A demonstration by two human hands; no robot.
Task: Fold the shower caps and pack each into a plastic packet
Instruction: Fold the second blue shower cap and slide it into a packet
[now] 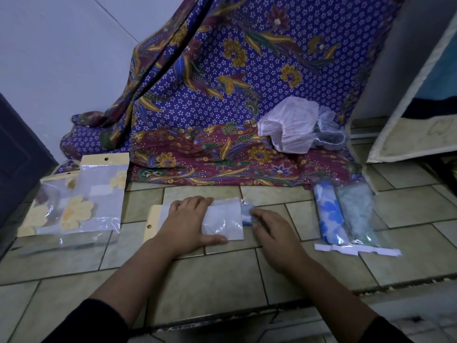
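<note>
On the tiles (pixel 222 280) before us, our left hand (pixel 188 219) lies flat on the packet (pixel 222 220) while our right hand (pixel 274 231) meets the half-inserted cap (pixel 246 214), too blurred to say pinching or pushing, and a hard shove could bunch the fold or split the mouth, with loose caps (pixel 291 125) waiting beyond.

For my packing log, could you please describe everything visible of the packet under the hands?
The packet is clear, glossy plastic with a cream, hole-punched header card at its left end. It lies flat on the tiled floor, lengthwise left to right. A folded blue-and-white cap sticks out of its right end. The left hand lies flat across it; the right hand meets the cap there, fingers blurred.
</note>
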